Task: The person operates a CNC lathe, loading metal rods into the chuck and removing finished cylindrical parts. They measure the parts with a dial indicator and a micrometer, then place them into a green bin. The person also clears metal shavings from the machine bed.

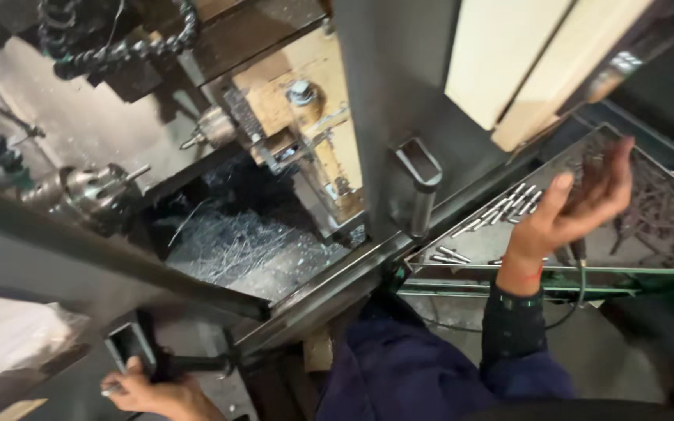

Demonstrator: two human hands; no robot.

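A: What is each hand on?

B: The left hand (146,390), at the bottom edge of the view, is clenched on the dark rectangular metal door handle (136,348) of the grey sliding machine door (79,257). The right hand (579,206) hangs over the shallow grey metal tray (501,242), fingers spread and loose, grasping nothing.

A: And the parts?

B: Short silver metal pins (509,206) lie in a loose row near the tray's near-left corner. A heap of darker rods (665,214) fills its far-right side.

A: What could go wrong?

B: I'd judge 2 risks. The door slides 1-handed while the eyes are on the tray, so fingers or the dark blue sleeve (509,335) could get pinched at the frame. And a sweep of the open hand could knock pins over the tray's near edge.

A: Anything in the way?

B: A second loop-shaped steel handle (419,175) juts out between door opening and tray. Inside the machine, tangled silver swarf (235,249) lies sharp below the steel chuck (91,191) and the drill chuck (212,129). A black cable (579,288) droops under the tray.
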